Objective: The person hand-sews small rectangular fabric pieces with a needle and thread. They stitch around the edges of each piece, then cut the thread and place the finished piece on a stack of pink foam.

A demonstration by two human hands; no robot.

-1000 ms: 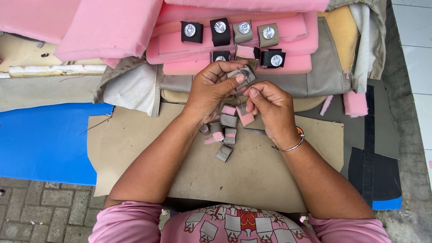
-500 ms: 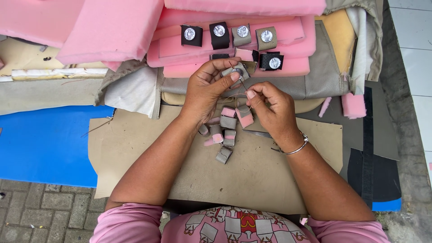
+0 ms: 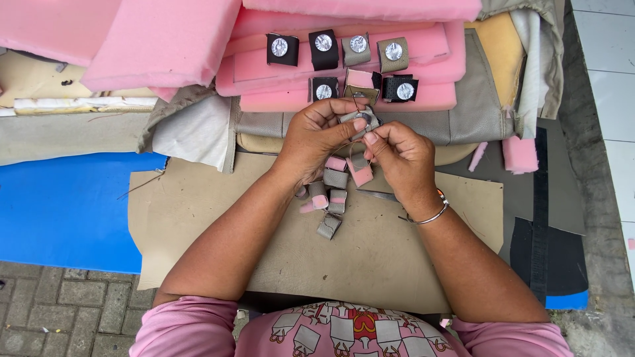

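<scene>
Both hands' fingers (image 3: 357, 123) were clamped on a small grey padded piece (image 3: 365, 118), nearer the silver-disc squares (image 3: 357, 49) than before.

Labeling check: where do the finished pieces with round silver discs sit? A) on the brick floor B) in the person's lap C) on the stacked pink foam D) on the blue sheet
C: the disc-topped pieces sit in rows on the pink foam slabs, beyond both hands.

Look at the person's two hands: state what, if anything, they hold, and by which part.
Both hands pinch one small grey fabric-covered foam piece: the left hand grips its left side between thumb and fingers, while the right hand pinches its lower right edge with its fingertips.
</scene>
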